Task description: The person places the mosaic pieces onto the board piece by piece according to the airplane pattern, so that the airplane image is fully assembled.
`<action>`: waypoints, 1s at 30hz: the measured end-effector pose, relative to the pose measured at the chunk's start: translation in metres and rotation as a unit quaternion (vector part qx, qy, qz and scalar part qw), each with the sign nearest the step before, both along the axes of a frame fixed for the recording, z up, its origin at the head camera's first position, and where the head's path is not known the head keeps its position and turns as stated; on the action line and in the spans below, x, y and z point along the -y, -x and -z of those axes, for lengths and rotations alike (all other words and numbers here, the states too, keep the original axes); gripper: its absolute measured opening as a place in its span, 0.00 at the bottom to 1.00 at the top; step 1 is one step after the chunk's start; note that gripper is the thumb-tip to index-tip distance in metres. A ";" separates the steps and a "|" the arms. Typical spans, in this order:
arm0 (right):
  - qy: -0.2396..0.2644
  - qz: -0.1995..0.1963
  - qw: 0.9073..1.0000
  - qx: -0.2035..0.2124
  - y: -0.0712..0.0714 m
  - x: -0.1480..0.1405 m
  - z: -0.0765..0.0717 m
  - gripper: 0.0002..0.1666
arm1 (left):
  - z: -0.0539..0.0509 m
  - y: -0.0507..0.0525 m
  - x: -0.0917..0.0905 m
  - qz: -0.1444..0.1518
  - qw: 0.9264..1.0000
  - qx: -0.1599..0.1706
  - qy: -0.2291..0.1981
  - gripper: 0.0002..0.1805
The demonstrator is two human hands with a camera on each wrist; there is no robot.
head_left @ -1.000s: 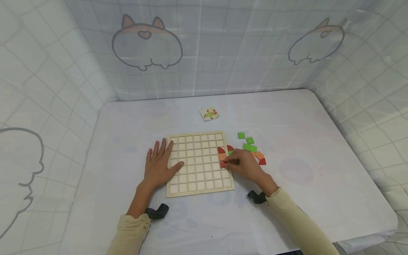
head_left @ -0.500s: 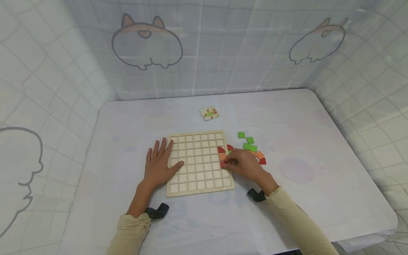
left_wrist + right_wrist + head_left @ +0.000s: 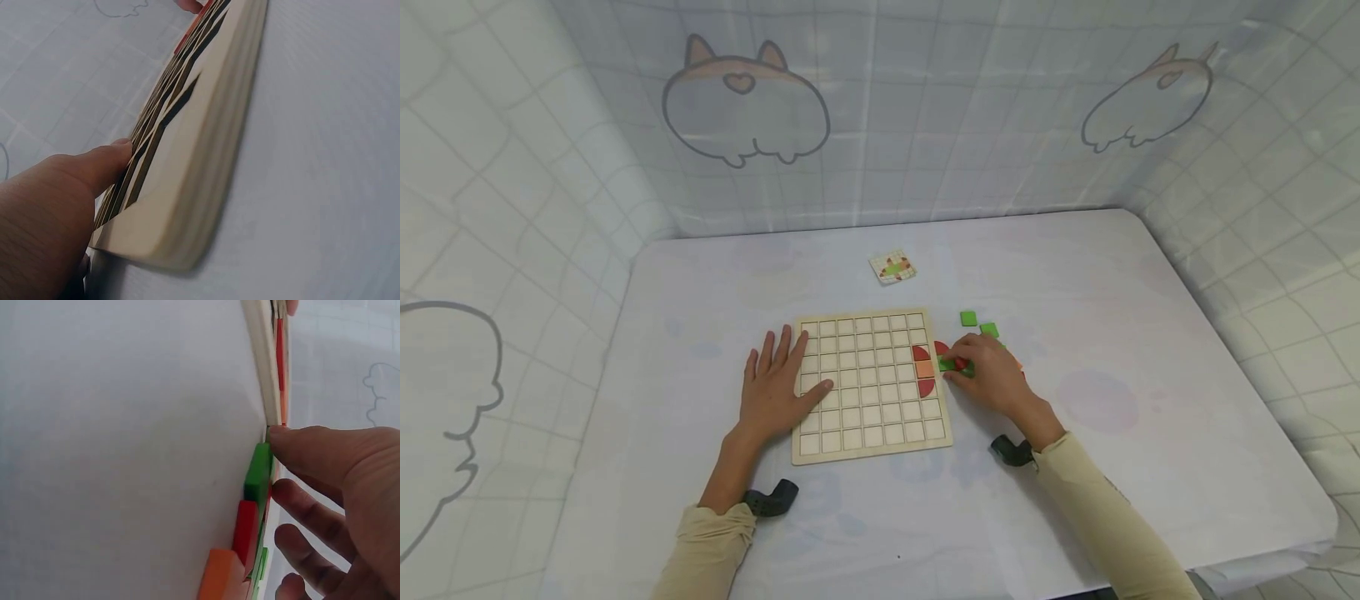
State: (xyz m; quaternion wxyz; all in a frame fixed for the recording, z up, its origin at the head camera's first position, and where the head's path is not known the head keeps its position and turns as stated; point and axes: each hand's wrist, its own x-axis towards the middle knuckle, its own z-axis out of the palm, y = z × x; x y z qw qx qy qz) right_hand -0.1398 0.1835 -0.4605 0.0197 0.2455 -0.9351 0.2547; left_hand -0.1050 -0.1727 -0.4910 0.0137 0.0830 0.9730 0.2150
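A square wooden grid board [image 3: 872, 456] lies on the table, with an orange square [image 3: 924, 369] between two red quarter-round pieces [image 3: 921, 353] [image 3: 927, 387] in its right column. My left hand [image 3: 771, 398] rests spread on the board's left side; its thumb [image 3: 103, 164] lies over the grid in the left wrist view. Just right of the board, my right hand [image 3: 992, 379] reaches over loose pieces, thumb and forefinger apart around green and red ones. In the right wrist view its thumb [image 3: 312, 447] touches a green piece [image 3: 257, 472] or one beside it; no grip shows.
A small patterned card [image 3: 892, 267] lies behind the board. Two green squares [image 3: 968, 318] [image 3: 989, 330] lie behind my right hand. Red and orange pieces [image 3: 247, 528] [image 3: 222, 575] lie near the board in the right wrist view, others partly hidden by the hand.
My right hand has let go of the lower red piece on the board and moved right, over the loose pieces. My left hand has stayed in place.
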 end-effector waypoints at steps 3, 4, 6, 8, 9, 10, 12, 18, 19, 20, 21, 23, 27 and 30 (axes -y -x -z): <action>-0.006 -0.009 1.000 -0.015 0.001 -0.001 0.001 0.13 | 0.000 0.000 0.000 0.002 1.000 -0.003 0.001 0.51; -0.007 -0.010 1.000 -0.018 0.002 -0.001 0.001 0.13 | 0.000 0.000 0.000 0.002 1.000 -0.004 0.000 0.51; -0.009 -0.012 1.000 -0.024 0.002 -0.001 0.001 0.13 | 0.000 0.000 0.000 0.003 1.000 -0.006 -0.002 0.51; -0.013 -0.013 1.000 -0.026 0.002 -0.001 0.000 0.13 | -0.001 -0.001 0.000 0.003 1.000 -0.007 -0.003 0.51; -0.015 -0.014 0.999 -0.025 0.002 -0.001 0.000 0.12 | -0.001 -0.001 0.000 0.003 1.000 -0.007 -0.004 0.51; -0.017 -0.015 0.999 -0.023 0.002 -0.001 0.000 0.12 | -0.001 -0.001 0.000 0.003 1.000 -0.007 -0.005 0.51; -0.019 -0.018 1.000 -0.018 0.002 -0.002 -0.001 0.10 | -0.001 -0.001 0.000 0.003 1.000 -0.008 -0.004 0.51; -0.014 0.004 1.000 0.016 0.003 -0.008 -0.002 0.11 | -0.001 -0.001 -0.001 0.002 1.000 -0.010 -0.005 0.51; -0.018 0.012 1.000 0.021 0.003 -0.010 -0.002 0.12 | -0.001 -0.001 -0.001 0.001 1.000 -0.010 -0.004 0.51; -0.024 0.019 0.999 0.023 0.003 -0.011 -0.002 0.13 | 0.000 -0.001 -0.001 0.001 1.000 -0.010 -0.004 0.51; -0.028 0.024 0.999 0.025 0.003 -0.013 -0.002 0.13 | 0.000 -0.001 -0.001 0.002 1.000 -0.009 -0.004 0.51; -0.039 0.034 0.998 0.028 0.003 -0.015 -0.003 0.13 | 0.000 -0.001 -0.001 0.001 1.000 -0.007 -0.003 0.51; -0.055 0.037 0.997 0.035 0.003 -0.019 -0.005 0.12 | 0.000 -0.001 -0.001 -0.001 1.000 -0.001 -0.001 0.52; -0.062 0.042 0.996 0.044 0.001 -0.024 -0.009 0.13 | 0.001 0.000 -0.001 -0.001 1.000 0.002 -0.001 0.52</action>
